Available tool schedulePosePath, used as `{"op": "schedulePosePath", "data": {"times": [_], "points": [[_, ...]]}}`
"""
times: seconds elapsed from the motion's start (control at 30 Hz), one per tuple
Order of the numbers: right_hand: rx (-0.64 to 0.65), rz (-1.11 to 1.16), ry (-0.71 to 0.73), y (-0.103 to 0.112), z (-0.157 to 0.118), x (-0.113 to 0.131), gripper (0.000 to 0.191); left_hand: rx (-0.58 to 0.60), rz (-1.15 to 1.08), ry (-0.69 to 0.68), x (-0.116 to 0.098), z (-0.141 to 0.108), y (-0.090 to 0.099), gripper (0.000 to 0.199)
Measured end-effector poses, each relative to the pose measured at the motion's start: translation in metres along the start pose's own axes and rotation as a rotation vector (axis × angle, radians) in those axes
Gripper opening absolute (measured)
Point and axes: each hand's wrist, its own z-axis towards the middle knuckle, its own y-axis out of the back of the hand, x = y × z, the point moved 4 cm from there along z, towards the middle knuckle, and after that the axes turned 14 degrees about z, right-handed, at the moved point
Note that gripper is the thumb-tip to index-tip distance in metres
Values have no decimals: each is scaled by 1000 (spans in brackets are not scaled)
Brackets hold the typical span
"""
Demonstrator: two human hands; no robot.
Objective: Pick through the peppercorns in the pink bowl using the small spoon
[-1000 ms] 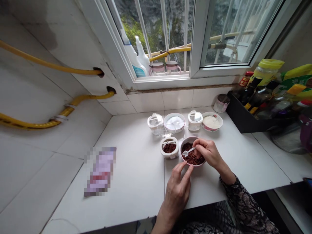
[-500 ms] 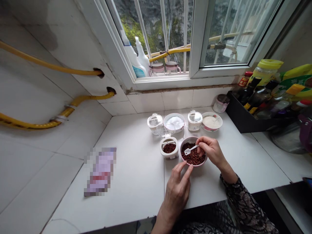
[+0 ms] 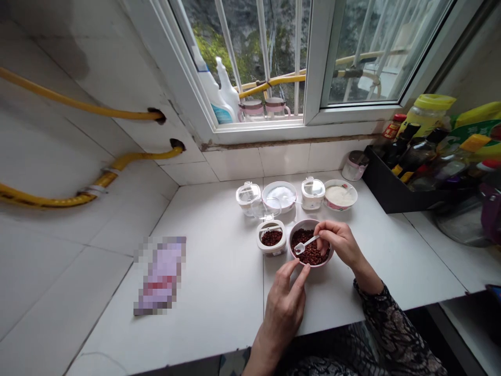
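Note:
My right hand pinches the handle of a small white measuring spoon. The spoon's scoop is over the dark red-brown dried grains in a round, pink-edged bowl, with a few grains in the scoop. At the bowl's near rim, my left hand has its fingertips on the edge, holding it. Just left of the bowl stands a white seasoning jar with its clear lid raised. Similar grains lie inside it, and a white bar crosses its mouth.
Behind are two lidded white jars, a bowl of white powder and a bowl of pale granules. A black box of bottles stands right. A blurred purple packet lies left on the white counter.
The spoon's scoop has dipped slightly down and left in the bowl and now carries a few grains. My left hand has stayed at the rim.

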Motion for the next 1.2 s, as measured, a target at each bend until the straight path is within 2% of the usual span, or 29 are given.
{"op": "schedulePosePath", "data": {"times": [0.37, 0.63, 0.77, 0.93, 1.13, 1.2], "points": [[-59, 17, 27, 3, 1, 3, 13, -4, 1, -6, 0, 0, 0, 58], [-68, 109, 37, 6, 4, 1, 14, -11, 19, -12, -1, 1, 0, 58], [-51, 136, 75, 0, 5, 2, 17, -14, 16, -10, -1, 0, -2, 57], [8, 34, 282, -20, 2, 6, 16, -38, 16, -19, -1, 0, -4, 55], [174, -528, 732, -46, -7, 11, 16, -64, 19, -12, -1, 2, -4, 55], [205, -628, 814, -48, -9, 12, 18, -66, 15, -10, -1, 2, -5, 54]]}}
